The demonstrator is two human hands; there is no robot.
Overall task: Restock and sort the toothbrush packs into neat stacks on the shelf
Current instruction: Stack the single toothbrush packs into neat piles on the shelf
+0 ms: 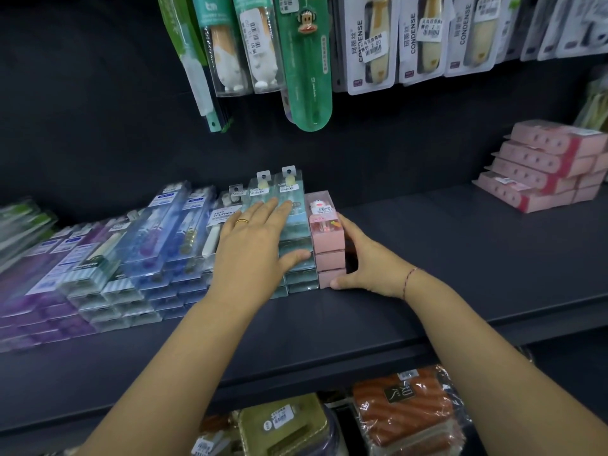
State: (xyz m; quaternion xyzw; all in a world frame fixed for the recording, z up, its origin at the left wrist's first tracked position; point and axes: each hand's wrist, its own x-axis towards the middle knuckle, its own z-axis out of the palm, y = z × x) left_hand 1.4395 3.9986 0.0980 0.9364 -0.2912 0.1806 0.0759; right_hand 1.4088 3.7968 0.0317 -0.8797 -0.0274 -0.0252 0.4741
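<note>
Packs in orange wrap [408,409] lie nearest me, below the dark shelf [460,258]. On the shelf my right hand [371,264] cups the pink stack [327,238], thumb at its near foot, fingers curled round its right side. My left hand [253,245] lies flat and spread on the teal stack [297,227], which touches the pink one's left side. Farther right sit pink boxes [543,166].

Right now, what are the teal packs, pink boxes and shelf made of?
Teal packs: likely clear glossy plastic; contents and glare show through.
Pink boxes: seemingly a clear plastic top over pink card; the ends look matte.
Shelf: matte dark board or painted metal, unclear which.
</note>
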